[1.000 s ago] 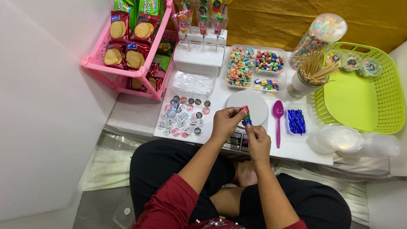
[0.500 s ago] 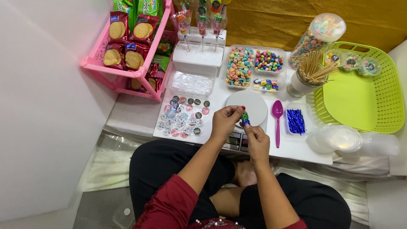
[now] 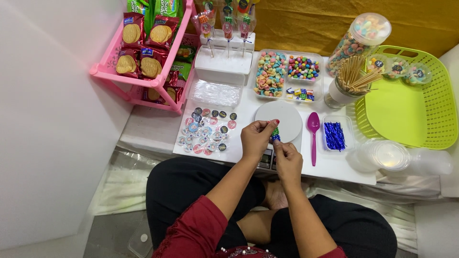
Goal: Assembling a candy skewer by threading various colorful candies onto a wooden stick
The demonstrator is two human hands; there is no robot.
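Both hands pinch one small blue wrapped candy [image 3: 275, 135] at frame centre, left hand [image 3: 256, 138] above-left, right hand [image 3: 287, 160] below-right, over the white disc's [image 3: 282, 117] lower edge.

Red biscuit packets [image 3: 141, 45] are standing in the pink rack [image 3: 103, 71] at far left. Round multicoloured sticker labels [image 3: 208, 131] are lying on the surface [image 3: 334, 169], near left of centre.

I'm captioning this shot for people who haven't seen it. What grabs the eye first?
Both hands, left hand and right hand, pinch a small blue-green wrapped piece over a white round scale. Right sits a lime-green basket; far left a pink rack of biscuit packs.
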